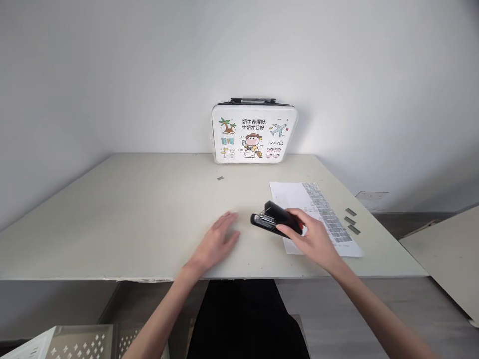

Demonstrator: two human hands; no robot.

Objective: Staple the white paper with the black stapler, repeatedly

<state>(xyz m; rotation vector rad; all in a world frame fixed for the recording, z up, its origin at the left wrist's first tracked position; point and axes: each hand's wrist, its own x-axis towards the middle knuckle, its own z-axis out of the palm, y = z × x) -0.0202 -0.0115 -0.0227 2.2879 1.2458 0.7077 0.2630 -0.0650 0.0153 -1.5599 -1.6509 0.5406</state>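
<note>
A black stapler is gripped at its rear end by my right hand, its jaws parted and its front pointing left. Under and beyond that hand lies a white printed sheet with a grey patterned band along its right side. My left hand is at the tabletop left of the stapler, fingers stretched out and thumb apart, holding nothing. Several short grey strips that look like staples lie right of the sheet. Another such strip lies farther back, toward the middle.
A white travel-printed case with a dark handle stands upright against the wall at the back of the pale table. White perforated baskets are below at the lower left. A pale panel stands off the table's right side.
</note>
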